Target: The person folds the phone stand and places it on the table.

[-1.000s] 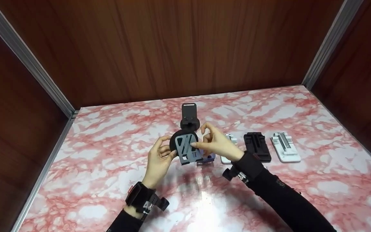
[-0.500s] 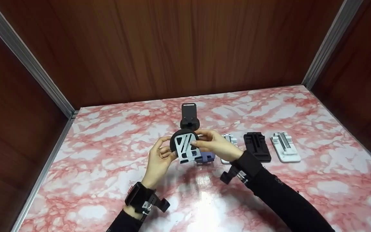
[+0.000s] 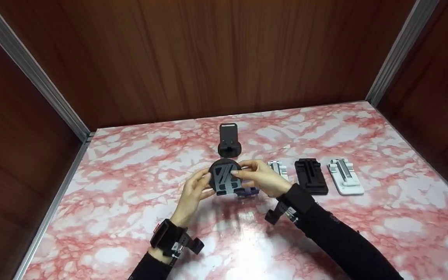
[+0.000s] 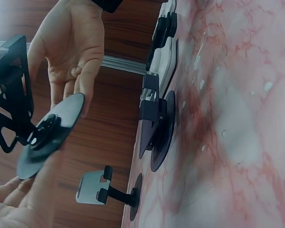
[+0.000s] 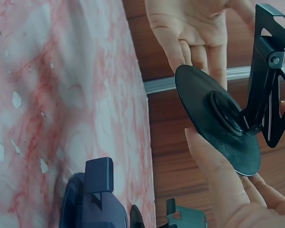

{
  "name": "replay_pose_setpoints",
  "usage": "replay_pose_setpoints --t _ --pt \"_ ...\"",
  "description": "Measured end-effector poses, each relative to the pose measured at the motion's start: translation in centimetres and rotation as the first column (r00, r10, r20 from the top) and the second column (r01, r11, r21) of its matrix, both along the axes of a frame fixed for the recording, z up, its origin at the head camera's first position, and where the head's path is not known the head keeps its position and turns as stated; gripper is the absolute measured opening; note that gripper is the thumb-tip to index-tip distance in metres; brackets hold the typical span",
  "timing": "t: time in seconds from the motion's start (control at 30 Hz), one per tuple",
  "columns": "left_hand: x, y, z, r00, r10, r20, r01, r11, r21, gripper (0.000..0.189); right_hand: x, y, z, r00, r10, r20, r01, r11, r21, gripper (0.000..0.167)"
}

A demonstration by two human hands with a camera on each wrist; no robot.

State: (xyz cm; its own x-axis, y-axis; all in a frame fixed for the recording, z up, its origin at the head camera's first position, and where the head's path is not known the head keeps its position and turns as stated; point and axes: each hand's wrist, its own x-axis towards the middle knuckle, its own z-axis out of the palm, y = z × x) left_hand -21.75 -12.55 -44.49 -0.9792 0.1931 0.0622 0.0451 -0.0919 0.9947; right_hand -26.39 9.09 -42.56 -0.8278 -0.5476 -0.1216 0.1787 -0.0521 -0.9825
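Observation:
A black phone stand (image 3: 226, 179) with a round base and a slotted panel is held up above the table by both hands. My left hand (image 3: 193, 190) grips the left edge of its round base (image 4: 69, 121). From the other side, my right hand (image 3: 265, 178) has its thumb on the panel and its index finger along the base's rim. In the right wrist view, the panel's hinged arm (image 5: 268, 80) stands out from the disc. Just beyond and below the right hand, a purple phone stand (image 3: 249, 191) is partly covered by the held one.
Another black round-based phone stand (image 3: 228, 140) stands upright behind the hands. To the right lie a white folded stand (image 3: 276, 167), partly hidden by the right hand, a black one (image 3: 311, 177) and a further white one (image 3: 345, 177). Wooden panels wall the marbled table (image 3: 130, 163).
My right index finger has come from the air onto the base's rim. The left fingers have shifted their hold, and the stand has turned slightly and moved a little right.

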Motion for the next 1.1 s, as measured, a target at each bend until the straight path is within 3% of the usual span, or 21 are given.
replay_pose_setpoints --t 0.23,0.6,1.1 --pt "-0.11 0.04 -0.26 1.0 -0.018 0.012 0.018 0.999 -0.038 0.052 0.13 -0.18 -0.15 1.0 -0.013 -0.023 0.014 0.999 0.042 0.023" --pt "-0.13 0.08 -0.22 1.0 -0.01 0.023 0.011 1.0 -0.025 0.053 0.22 -0.09 -0.25 0.999 -0.001 -0.041 0.003 0.999 0.048 0.032" --pt "-0.21 0.07 -0.18 0.999 -0.025 0.031 0.026 0.999 -0.026 0.056 0.24 -0.23 -0.4 0.999 -0.024 -0.032 0.026 0.999 0.04 0.025"
